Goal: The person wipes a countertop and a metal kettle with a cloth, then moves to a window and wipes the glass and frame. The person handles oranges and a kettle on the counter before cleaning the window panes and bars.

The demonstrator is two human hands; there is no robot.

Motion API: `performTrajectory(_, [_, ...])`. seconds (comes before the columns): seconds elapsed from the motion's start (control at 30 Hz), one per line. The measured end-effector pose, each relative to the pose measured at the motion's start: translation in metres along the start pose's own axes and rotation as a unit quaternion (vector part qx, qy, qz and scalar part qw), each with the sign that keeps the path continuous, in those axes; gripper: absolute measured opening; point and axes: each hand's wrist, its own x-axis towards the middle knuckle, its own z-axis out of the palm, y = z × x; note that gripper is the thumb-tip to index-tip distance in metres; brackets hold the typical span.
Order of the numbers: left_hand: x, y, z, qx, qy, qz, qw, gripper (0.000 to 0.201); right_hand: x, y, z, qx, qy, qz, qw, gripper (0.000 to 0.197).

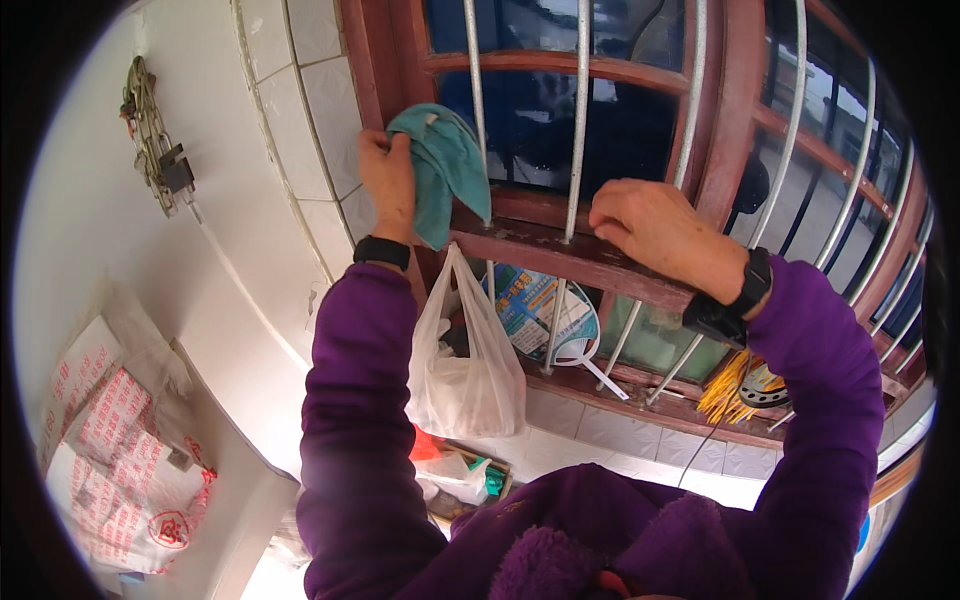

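Observation:
A teal cloth [450, 165] is in my left hand [386, 180], which is closed on its edge beside the red-brown window frame. The cloth drapes down over the wooden crossrail [510, 245], next to a metal bar. My right hand [650, 228] is just above the same rail, farther right, between two bars [578, 130]. Its fingers are loosely curled and nothing shows in them. Whether its fingertips touch the wood I cannot tell. Below the cloth, a white plastic bag [465, 360] with things inside hangs by its handles from the rail.
Behind the lower bars leans a round printed hand fan [525, 310] with a white handle. Yellow bristles [735, 390] stick out at the lower right. On the left wall hang a chain and a padlock [177, 170]; below are white packages with red print [125, 440].

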Motion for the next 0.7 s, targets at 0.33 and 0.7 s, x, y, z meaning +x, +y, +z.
performTrajectory(0.33, [0.033, 0.022, 0.083, 0.061, 0.005, 0.057, 0.997, 0.033, -0.082, -0.046, 0.002, 0.159, -0.056, -0.045, 0.985, 0.011])
performTrajectory(0.7, [0.019, -0.01, 0.057, 0.212, -0.153, 0.291, 0.92, 0.043, -0.171, -0.024, 0.004, 0.273, -0.168, -0.053, 0.946, 0.013])
